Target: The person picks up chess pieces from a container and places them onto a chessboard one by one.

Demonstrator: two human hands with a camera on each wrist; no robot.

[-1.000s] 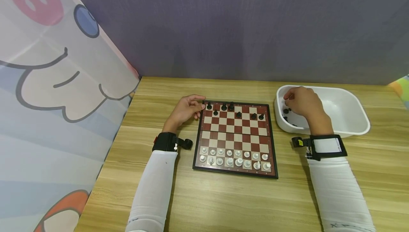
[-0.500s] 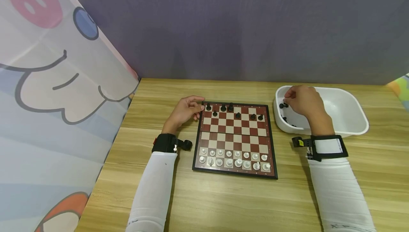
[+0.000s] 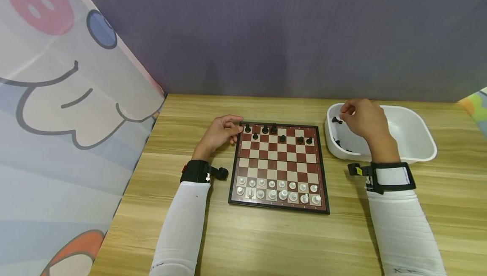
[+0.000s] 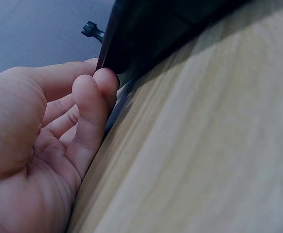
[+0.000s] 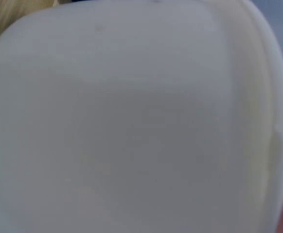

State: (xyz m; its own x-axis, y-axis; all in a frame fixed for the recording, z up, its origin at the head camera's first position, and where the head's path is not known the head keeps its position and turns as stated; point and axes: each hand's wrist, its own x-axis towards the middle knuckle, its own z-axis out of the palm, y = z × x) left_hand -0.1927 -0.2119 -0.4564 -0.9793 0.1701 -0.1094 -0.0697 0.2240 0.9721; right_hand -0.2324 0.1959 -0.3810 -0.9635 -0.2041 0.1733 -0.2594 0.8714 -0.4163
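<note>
The folding chessboard point(image 3: 272, 162) lies on the table. White chess pieces point(image 3: 283, 194) fill its two near rows, and several black chess pieces point(image 3: 274, 129) stand on the far rows. My left hand point(image 3: 220, 133) holds the board's far left edge between thumb and bent fingers; the left wrist view shows the fingertips point(image 4: 90, 90) against the dark rim. Over the left end of the white plastic bin point(image 3: 411, 130), my right hand point(image 3: 365, 119) has bent fingers with thumb and forefinger close together. Whether a piece is between them is hidden. A black chess piece point(image 3: 336, 120) lies just beside those fingertips.
More black pieces point(image 3: 337, 143) lie along the bin's left side. Behind the wooden table point(image 3: 266, 242) rises a grey-purple partition point(image 3: 266, 35). A cartoon-printed panel point(image 3: 76, 119) borders the left side. Bin wall fills the blurred right wrist view.
My right hand has risen slightly toward the bin's far rim, and a black piece by its fingertips now shows more fully. The left hand stays at the board's edge; the view shifts a little.
</note>
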